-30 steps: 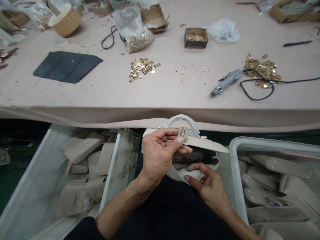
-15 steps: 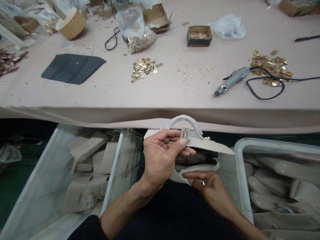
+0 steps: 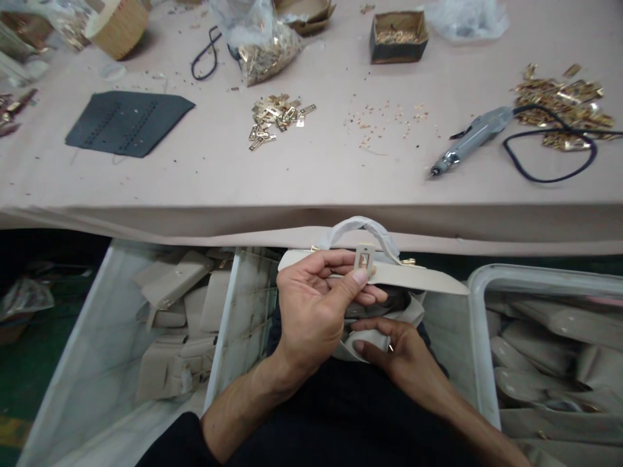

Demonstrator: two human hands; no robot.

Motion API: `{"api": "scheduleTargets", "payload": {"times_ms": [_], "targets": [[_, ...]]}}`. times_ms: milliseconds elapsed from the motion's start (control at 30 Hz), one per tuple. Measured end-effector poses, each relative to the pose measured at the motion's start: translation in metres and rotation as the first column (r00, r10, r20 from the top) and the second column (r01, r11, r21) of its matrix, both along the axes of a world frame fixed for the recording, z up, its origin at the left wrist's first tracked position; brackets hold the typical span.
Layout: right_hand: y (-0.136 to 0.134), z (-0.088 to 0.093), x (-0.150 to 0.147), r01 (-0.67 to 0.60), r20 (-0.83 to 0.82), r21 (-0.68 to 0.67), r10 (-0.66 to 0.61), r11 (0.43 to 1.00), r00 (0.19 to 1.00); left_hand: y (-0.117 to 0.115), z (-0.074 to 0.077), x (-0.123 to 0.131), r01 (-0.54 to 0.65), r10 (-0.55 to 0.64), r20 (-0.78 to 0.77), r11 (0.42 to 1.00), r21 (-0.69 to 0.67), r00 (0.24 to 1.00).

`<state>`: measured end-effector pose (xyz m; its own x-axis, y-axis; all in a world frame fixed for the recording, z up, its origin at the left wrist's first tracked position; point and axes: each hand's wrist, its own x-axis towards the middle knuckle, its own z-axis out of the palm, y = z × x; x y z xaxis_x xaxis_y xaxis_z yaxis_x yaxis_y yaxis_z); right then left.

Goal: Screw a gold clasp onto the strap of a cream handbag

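A beige handbag (image 3: 413,277) stands open in front of me, its flap raised and its arched handle (image 3: 360,222) wrapped in white film. My left hand (image 3: 311,305) is closed above the bag's mouth, pinching a small beige tab with a rectangular slot (image 3: 363,257) upright between thumb and fingers. Whether that tab is joined to the bag, I cannot tell. Lower down, my right hand (image 3: 394,347) grips the bag's near front edge, thumb on the outside and fingers partly over the rim. The bag's inside is mostly hidden by my hands.
Beige bags lie in the left crate (image 3: 221,318) and right crate (image 3: 479,324). On the cloth-covered table (image 3: 311,175) are a grey electric screwdriver (image 3: 470,143), metal plates (image 3: 277,117), a parts bag (image 3: 267,52), a small parts box (image 3: 398,39) and a dark sheet (image 3: 131,123).
My right hand has shifted slightly up and pushed the bag's near edge inward, its fingers more curled. My left hand still holds the tab. The view has tilted down a little.
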<state>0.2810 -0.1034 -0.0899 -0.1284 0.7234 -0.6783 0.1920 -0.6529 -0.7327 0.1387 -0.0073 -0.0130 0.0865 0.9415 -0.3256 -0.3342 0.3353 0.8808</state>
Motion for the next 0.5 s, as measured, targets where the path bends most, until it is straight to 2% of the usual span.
{"api": "scheduleTargets", "payload": {"times_ms": [167,267,433,500], "targets": [[-0.003,-0.007,-0.003,0.057,-0.004,0.05,-0.057,0.997,0.998,0.003,0.003,0.002,-0.01,0.01,-0.004,0.999,-0.035,1.0],[-0.002,-0.006,-0.001,0.072,0.007,0.083,-0.073,0.994,0.997,0.007,0.0,0.003,-0.014,0.013,-0.004,0.999,-0.045,1.0],[0.004,0.019,0.026,0.061,0.134,0.108,-0.075,0.992,0.988,0.022,-0.017,0.006,-0.034,0.035,0.007,0.997,-0.075,0.999],[0.006,0.029,0.049,0.128,0.186,0.181,-0.162,0.975,0.969,0.032,-0.024,0.008,-0.058,0.059,0.017,0.995,-0.087,0.998]]}}
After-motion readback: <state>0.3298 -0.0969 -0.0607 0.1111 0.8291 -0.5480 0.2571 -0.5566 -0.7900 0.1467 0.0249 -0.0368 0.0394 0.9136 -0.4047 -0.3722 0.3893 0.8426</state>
